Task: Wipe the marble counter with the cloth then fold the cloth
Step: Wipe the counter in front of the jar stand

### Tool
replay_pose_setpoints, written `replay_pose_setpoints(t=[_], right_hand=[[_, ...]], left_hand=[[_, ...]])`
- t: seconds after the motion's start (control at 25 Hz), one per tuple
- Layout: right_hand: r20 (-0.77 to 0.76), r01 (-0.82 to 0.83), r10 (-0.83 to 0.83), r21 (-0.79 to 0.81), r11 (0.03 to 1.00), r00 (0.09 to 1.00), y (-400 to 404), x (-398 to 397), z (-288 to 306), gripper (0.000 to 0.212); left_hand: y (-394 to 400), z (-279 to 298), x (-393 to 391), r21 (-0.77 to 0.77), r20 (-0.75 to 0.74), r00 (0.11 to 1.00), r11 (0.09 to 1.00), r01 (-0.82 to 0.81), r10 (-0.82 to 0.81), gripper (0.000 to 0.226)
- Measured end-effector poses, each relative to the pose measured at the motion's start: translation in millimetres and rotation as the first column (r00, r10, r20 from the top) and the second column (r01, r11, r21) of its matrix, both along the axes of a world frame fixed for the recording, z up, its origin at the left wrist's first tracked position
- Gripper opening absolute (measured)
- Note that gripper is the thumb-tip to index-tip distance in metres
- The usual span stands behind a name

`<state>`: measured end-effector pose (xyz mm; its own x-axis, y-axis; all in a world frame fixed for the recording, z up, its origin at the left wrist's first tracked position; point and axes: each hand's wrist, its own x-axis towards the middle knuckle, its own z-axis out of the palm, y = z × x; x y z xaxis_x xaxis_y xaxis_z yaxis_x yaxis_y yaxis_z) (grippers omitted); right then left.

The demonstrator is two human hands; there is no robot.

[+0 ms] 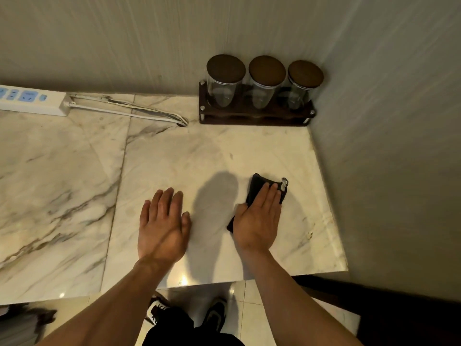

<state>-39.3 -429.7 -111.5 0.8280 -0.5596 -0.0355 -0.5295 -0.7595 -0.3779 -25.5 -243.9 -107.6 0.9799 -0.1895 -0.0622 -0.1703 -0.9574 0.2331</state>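
A small black cloth [257,186] lies on the white marble counter [187,158] toward the right side, with a light tag at its far corner. My right hand [259,221] lies flat on top of the cloth, fingers together and pressing down, so most of the cloth is covered. My left hand [162,223] hovers palm down over the counter to the left of it, fingers slightly apart and holding nothing.
A dark wooden rack [254,116] with three lidded glass jars stands in the back right corner. A white power strip [32,101] and its cables [129,108] lie at the back left. Walls bound the back and right; the counter's front edge [249,277] is near.
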Motion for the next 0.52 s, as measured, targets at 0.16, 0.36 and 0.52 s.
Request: replay_pose_setpoints(t=[0.16,0.36,0.52], right_hand=[[-0.015,-0.051,0.051,0.003,0.999,0.999,3,-27,-1,0.068],[-0.021,-0.18,0.18,-0.003,0.984,0.983,-4,-57,1,0.07],[-0.037,-0.345,0.345,-0.013,0.938,0.938,-20,-77,3,0.071]], left_hand=[[-1,0,0,-0.053,0.026,0.999,0.998,-0.029,0.031,0.054],[-3,1,1,-0.163,0.049,0.995,0.984,-0.073,0.082,0.051],[-25,8,-2,-0.188,0.105,0.99,0.979,-0.077,0.098,0.041]])
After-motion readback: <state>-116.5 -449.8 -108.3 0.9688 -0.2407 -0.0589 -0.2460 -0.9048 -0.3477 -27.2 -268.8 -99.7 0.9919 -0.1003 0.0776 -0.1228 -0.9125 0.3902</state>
